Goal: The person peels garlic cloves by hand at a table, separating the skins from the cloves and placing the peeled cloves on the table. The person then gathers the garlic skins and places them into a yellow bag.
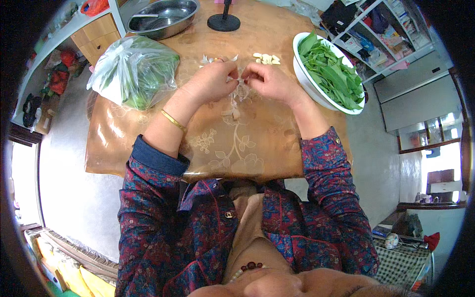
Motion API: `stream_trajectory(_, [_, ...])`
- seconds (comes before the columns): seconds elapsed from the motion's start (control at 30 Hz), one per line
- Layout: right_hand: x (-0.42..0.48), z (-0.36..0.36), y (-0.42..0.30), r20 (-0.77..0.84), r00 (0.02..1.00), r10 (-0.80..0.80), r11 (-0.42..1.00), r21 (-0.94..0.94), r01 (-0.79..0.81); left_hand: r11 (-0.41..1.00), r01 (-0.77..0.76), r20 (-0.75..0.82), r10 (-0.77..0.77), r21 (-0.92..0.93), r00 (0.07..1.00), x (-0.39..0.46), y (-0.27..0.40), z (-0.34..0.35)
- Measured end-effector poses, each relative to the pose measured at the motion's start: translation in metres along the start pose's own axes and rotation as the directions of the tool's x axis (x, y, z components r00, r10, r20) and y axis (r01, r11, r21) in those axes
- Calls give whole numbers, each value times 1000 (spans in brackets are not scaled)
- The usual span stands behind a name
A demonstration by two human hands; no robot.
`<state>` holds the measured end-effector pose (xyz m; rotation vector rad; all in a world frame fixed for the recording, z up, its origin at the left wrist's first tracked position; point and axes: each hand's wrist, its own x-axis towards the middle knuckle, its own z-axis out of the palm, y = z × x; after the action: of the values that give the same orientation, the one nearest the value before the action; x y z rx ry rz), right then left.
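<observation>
My left hand [217, 80] and my right hand [272, 81] meet over the far half of the table, fingertips pinched around a small pale piece [231, 78], apparently a garlic clove. Fingers hide most of it. Under and in front of the fingertips lie papery garlic skins [237, 95], with more pieces trailing towards me. Several peeled garlic cloves [266, 58] are grouped just beyond my right hand. Whitish garlic bits [206, 60] rest behind my left hand, partly covered by it.
A clear plastic bag of green vegetables [137, 74] sits on the left. Behind it stands a steel basin [163, 22] with a handled utensil inside. A black round stand [223, 23] is at the back. On the right, a white bowl [300, 76] holds green leaves [330, 70]. A patterned cover [237, 148] spans the table.
</observation>
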<state>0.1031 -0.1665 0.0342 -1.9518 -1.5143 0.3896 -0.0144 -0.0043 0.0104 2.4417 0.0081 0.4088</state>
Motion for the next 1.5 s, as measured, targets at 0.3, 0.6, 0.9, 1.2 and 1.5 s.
stream_trajectory(0.3, [-23, 23, -25, 114, 993, -4, 975, -220, 29, 999, -30, 2, 30, -14, 1000, -3, 2, -3])
stream_trajectory(0.6, [-29, 40, -25, 182, 983, 34, 948, -318, 26, 993, -87, -30, 84, -84, 996, 1, -4, 2])
stream_trajectory(0.9, [-10, 31, 12, 120, 990, 75, 899, 420, -119, 978, -39, -136, 10, -206, 991, 1, 4, -3])
stream_trajectory(1.2, [-3, 23, 20, -161, 985, 58, 830, 556, 42, 841, 188, 40, -194, -507, 980, 1, 9, 3])
stream_trajectory(1.5, [0, 27, 24, -208, 974, 90, 618, 778, 109, 707, 224, 92, -220, -671, 971, 4, 1, 6])
